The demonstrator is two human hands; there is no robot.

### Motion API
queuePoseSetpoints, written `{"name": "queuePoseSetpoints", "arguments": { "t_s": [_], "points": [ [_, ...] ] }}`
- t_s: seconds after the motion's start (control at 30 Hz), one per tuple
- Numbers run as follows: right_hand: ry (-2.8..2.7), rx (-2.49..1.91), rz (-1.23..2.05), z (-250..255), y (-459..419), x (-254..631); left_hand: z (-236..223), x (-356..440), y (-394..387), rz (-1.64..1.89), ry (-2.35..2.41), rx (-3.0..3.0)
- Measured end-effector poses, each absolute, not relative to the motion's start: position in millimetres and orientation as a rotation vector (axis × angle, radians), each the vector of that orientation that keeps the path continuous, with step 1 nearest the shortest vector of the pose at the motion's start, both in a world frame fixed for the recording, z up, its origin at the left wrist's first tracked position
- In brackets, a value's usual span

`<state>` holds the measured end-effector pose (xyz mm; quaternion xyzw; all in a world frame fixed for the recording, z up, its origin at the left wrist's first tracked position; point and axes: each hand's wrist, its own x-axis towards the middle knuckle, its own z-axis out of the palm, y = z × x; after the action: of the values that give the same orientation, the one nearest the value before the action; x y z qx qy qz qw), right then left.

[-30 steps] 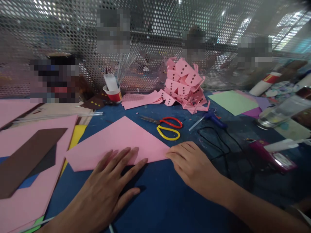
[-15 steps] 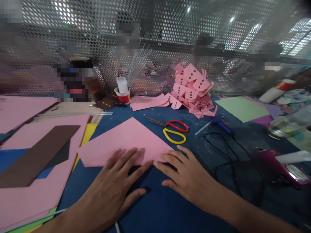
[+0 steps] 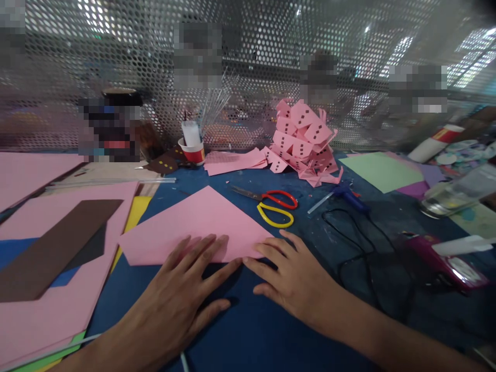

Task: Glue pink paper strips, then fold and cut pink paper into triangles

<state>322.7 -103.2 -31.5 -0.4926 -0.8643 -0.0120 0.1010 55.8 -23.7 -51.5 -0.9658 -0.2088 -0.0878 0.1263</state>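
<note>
A folded sheet of pink paper (image 3: 201,217) lies flat on the dark blue tabletop, its straight edge toward me and a peak pointing away. My left hand (image 3: 182,289) rests on its near edge with the fingers spread flat. On the right part of that edge lies my right hand (image 3: 290,274), its fingers also stretched out and apart. The index fingertips of both hands almost meet at the edge. Just beyond my right hand are scissors (image 3: 271,201) with one red and one yellow handle loop.
Pink sheets (image 3: 77,320) with a brown strip (image 3: 62,243) lie at left. A paper cup (image 3: 191,152), a cut-paper pile (image 3: 304,142) and a metal mesh wall (image 3: 248,67) are behind. To the right are a blue glue gun (image 3: 351,199), its cord, a clear jar (image 3: 457,194) and a magenta device (image 3: 449,263).
The view has shifted slightly, so everything sits a little further left. Both hands keep nearly the same place on the pink paper.
</note>
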Motion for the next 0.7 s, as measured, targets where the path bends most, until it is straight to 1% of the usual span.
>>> {"name": "queuePoseSetpoints", "arguments": {
  "t_s": [0.4, 0.7],
  "points": [
    [-2.516, -1.45, -0.079, -23.8, -104.2, 331.1, -51.6, 55.2, -22.3, -0.29, -0.571, -2.823],
    [-2.524, -1.52, -0.058, -10.5, -111.3, 340.9, -52.4, 55.6, -23.9, -0.35, -0.658, -2.912]
  ]
}}
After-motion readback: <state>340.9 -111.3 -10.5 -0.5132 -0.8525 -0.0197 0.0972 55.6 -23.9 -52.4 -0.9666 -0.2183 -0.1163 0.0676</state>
